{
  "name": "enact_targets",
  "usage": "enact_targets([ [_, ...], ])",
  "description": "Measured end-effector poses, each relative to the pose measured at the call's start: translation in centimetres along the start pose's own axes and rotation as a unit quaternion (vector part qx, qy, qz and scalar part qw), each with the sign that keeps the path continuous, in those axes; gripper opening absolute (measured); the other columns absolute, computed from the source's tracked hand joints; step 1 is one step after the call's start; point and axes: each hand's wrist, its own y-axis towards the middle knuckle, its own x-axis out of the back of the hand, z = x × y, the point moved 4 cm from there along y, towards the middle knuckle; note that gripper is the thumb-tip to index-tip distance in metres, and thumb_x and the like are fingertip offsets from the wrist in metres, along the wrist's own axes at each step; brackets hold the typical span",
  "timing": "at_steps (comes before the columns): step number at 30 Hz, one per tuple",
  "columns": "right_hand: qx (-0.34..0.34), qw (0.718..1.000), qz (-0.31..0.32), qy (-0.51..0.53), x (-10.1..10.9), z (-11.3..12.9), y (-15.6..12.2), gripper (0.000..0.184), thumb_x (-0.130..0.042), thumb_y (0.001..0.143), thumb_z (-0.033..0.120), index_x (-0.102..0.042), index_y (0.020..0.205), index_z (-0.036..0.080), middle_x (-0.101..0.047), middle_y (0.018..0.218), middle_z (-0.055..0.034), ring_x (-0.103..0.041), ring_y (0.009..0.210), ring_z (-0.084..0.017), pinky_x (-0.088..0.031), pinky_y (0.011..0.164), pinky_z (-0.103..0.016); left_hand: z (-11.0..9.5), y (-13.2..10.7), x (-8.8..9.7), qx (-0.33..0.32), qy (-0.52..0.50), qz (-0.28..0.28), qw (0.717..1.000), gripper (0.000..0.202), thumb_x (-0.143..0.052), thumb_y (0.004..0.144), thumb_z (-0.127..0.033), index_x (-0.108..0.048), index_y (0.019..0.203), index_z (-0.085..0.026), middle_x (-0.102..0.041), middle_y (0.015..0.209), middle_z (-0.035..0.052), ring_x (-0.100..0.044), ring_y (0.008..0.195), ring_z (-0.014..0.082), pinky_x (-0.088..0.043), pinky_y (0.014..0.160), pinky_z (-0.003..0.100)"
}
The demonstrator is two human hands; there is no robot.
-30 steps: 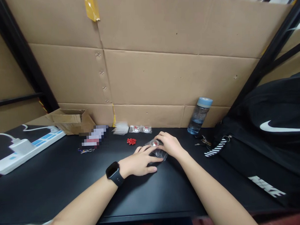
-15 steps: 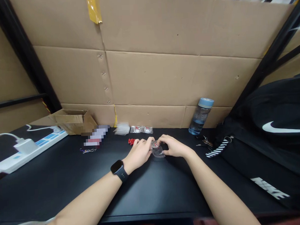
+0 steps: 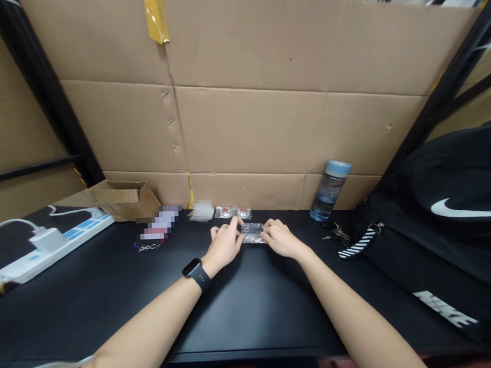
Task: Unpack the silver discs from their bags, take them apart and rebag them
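Pinching a small clear plastic bag (image 3: 252, 233) between both hands on the black worktop (image 3: 251, 308).

We saw the bag as thin, crinkly film with glossy creases, lying flat near the back of the matte worktop, a hint of red inside it. Our left hand (image 3: 226, 244) had its fingers curled and nipped the bag's left edge; our right hand (image 3: 281, 240) was half closed, its fingertips gripping the right edge. A black watch (image 3: 197, 274) sat on the left wrist. Just behind the bag lay two more filled packets (image 3: 233, 212) and a stack of empty clear bags (image 3: 201, 211), against the corrugated cardboard wall (image 3: 267, 123). A round blue-capped bottle (image 3: 329, 191) stood well to the right, a white power strip (image 3: 48, 244) far left. The near half of the worktop lay open.
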Motion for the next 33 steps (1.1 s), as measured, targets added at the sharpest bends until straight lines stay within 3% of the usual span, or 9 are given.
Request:
enact_targets([
  [3, -0.025, 0.997, -0.004, -0.071, -0.3, 0.8, -0.2, 0.032, -0.044, 0.099, 0.031, -0.068, 0.083, 0.017, -0.062, 0.104, -0.0118, -0.054, 0.098, -0.026, -0.039, 0.084, -0.038, -0.5, -0.2, -0.7, -0.043, 0.071, 0.001, 0.997, 0.019, -0.044, 0.098, -0.025, -0.058, 0.111, -0.029, -0.071, 0.095, 0.0023, -0.058, 0.100, 0.0236, -0.029, 0.086, 0.040],
  [6, -0.044, 0.992, -0.062, -0.103, 0.3, 1.1, -0.4, 0.020, -0.055, 0.092, 0.029, -0.065, 0.106, 0.018, -0.062, 0.110, -0.0115, -0.053, 0.099, -0.026, -0.038, 0.082, -0.037, -1.1, -0.4, -0.8, -0.070, 0.119, -0.006, 0.990, 0.027, -0.039, 0.100, -0.028, -0.065, 0.105, -0.028, -0.067, 0.102, 0.0066, -0.053, 0.104, 0.0259, -0.030, 0.085, 0.042],
  [8, -0.016, 0.992, -0.083, -0.093, 0.7, 1.3, -0.4, 0.033, -0.058, 0.088, 0.021, -0.060, 0.121, 0.021, -0.061, 0.119, -0.0103, -0.052, 0.104, -0.025, -0.037, 0.082, -0.035, -1.4, -0.5, -0.6, -0.081, 0.130, -0.009, 0.988, 0.032, -0.038, 0.101, -0.035, -0.068, 0.097, -0.024, -0.065, 0.105, 0.0090, -0.051, 0.107, 0.0274, -0.031, 0.087, 0.043],
  [13, 0.076, 0.996, -0.008, -0.049, 0.2, 1.3, -0.5, 0.037, -0.055, 0.078, 0.009, -0.068, 0.108, 0.028, -0.067, 0.119, -0.0034, -0.052, 0.108, -0.024, -0.031, 0.086, -0.037, -1.8, -0.6, -0.1, -0.112, 0.102, 0.017, 0.988, 0.024, -0.060, 0.086, -0.044, -0.064, 0.090, -0.021, -0.068, 0.108, 0.0089, -0.048, 0.117, 0.0314, -0.029, 0.093, 0.046],
  [18, 0.053, 0.998, 0.005, -0.020, -0.1, 1.0, -0.6, 0.051, -0.063, 0.078, 0.019, -0.059, 0.127, 0.031, -0.071, 0.115, -0.0045, -0.056, 0.105, -0.025, -0.028, 0.088, -0.038, -1.7, -0.6, -0.1, -0.102, 0.102, 0.025, 0.989, 0.021, -0.060, 0.083, -0.031, -0.060, 0.102, -0.022, -0.070, 0.103, 0.0082, -0.055, 0.108, 0.0297, -0.029, 0.091, 0.044],
  [22, 0.027, 0.999, 0.003, 0.017, 0.6, 1.1, -0.5, 0.039, -0.057, 0.088, 0.025, -0.060, 0.125, 0.033, -0.075, 0.103, -0.0034, -0.061, 0.101, -0.024, -0.028, 0.088, -0.038, -1.2, -0.2, 0.0, -0.088, 0.088, 0.011, 0.992, 0.025, -0.047, 0.091, -0.018, -0.056, 0.112, -0.026, -0.071, 0.100, 0.0054, -0.060, 0.101, 0.0244, -0.028, 0.087, 0.041],
  [27, -0.004, 0.995, -0.002, 0.096, 1.1, 0.9, -0.3, 0.033, -0.054, 0.090, 0.021, -0.059, 0.122, 0.031, -0.074, 0.084, 0.0020, -0.065, 0.081, -0.017, -0.028, 0.087, -0.036, 0.0, 0.0, -0.2, -0.011, 0.025, 0.016, 1.000, 0.036, -0.052, 0.090, -0.021, -0.048, 0.124, -0.029, -0.072, 0.084, -0.0009, -0.063, 0.090, 0.0212, -0.027, 0.085, 0.038],
  [33, 0.005, 0.999, -0.035, 0.032, 0.7, 1.1, -0.3, 0.027, -0.062, 0.088, 0.024, -0.064, 0.114, 0.029, -0.068, 0.083, 0.0009, -0.060, 0.083, -0.017, -0.026, 0.082, -0.033, -0.7, -0.3, -0.2, -0.039, 0.074, 0.014, 0.996, 0.028, -0.057, 0.086, -0.025, -0.054, 0.114, -0.025, -0.071, 0.078, 0.0013, -0.062, 0.089, 0.0231, -0.026, 0.082, 0.037],
])
